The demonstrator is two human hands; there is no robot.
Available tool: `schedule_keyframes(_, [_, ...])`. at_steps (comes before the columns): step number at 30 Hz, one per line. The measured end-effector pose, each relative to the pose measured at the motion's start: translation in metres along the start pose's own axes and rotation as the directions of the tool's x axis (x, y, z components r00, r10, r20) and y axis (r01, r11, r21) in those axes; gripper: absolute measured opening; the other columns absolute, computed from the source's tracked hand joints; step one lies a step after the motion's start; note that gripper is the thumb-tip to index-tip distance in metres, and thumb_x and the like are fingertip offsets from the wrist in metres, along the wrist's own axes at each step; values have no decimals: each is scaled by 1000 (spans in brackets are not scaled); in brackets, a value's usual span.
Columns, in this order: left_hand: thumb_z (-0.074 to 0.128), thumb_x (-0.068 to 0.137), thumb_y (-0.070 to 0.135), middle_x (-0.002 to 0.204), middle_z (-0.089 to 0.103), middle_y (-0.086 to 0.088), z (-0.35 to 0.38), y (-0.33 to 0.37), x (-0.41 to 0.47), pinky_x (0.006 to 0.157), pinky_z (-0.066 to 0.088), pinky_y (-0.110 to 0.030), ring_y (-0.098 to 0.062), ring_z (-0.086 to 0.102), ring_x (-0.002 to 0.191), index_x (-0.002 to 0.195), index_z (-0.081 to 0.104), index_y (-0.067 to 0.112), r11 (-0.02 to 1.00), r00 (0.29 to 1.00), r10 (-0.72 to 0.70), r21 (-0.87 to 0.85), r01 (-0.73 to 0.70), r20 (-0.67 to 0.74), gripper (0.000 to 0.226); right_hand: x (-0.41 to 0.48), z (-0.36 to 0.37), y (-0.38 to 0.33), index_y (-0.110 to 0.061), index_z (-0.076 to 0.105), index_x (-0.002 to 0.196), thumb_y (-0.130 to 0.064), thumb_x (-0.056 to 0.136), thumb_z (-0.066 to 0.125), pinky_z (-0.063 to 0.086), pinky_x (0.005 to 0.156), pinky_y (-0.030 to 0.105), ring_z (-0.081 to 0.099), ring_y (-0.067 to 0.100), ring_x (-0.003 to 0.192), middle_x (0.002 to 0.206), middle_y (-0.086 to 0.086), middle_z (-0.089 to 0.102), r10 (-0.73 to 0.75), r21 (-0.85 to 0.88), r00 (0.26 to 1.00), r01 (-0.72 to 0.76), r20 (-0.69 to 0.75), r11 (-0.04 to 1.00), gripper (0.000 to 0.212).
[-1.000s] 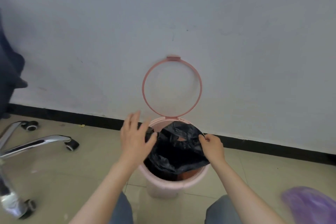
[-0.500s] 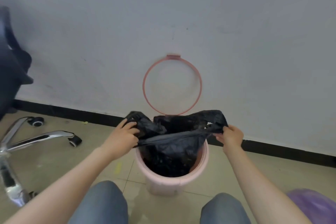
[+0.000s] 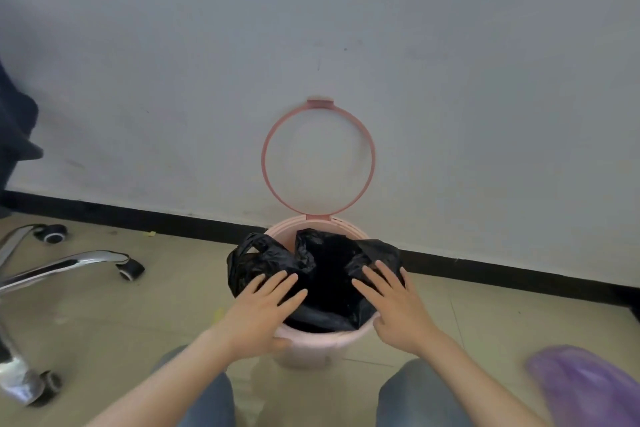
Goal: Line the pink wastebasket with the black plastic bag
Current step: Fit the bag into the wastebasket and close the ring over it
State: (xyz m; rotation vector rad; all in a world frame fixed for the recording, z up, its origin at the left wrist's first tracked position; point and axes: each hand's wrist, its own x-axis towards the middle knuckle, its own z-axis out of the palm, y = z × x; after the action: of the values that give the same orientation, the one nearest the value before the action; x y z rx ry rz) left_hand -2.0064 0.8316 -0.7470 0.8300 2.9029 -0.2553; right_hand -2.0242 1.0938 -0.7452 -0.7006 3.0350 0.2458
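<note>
At lower centre, a left hand (image 3: pixel 265 308) and right hand (image 3: pixel 394 305), having released the stretched black bag (image 3: pixel 322 270), rest with fingers spread flat on it inside the pink wastebasket (image 3: pixel 311 345), its edges apparently not yet folded over the rim.

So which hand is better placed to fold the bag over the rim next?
Probably the left hand: the black bag bulges loose past the pink wastebasket rim beside it, while the right hand side already drapes over.
</note>
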Motion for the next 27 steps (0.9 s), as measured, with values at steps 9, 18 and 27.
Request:
schedule_keyframes(9, [72, 53, 46, 60, 63, 15, 36, 3, 6, 71, 42, -16, -5, 60, 60, 72, 66, 38, 996, 996, 41, -72, -46, -77, 21, -1, 34, 13, -32, 71, 82, -19, 25, 88, 51, 80, 42, 61, 16, 58, 55, -6, 62, 4, -120, 1000, -5, -9, 993, 62])
schedule_keyframes(18, [43, 71, 22, 55, 58, 12, 48, -14, -23, 58, 33, -21, -5, 50, 52, 64, 62, 26, 934, 914, -66, -348, -85, -401, 20, -14, 48, 6, -20, 50, 94, 8, 28, 76, 28, 70, 28, 37, 20, 71, 67, 1, 54, -4, -23, 923, -5, -385, 1000, 76])
schedule_keyframes(27, [33, 78, 24, 87, 74, 3, 49, -8, -35, 72, 40, -17, -6, 56, 82, 103, 61, 24, 728, 885, -305, -686, -22, -353, 38, -15, 44, -19, -20, 41, 124, -57, 62, 68, 35, 94, 42, 40, 28, 116, 126, 16, 38, -177, -26, 844, 190, -507, 981, 77])
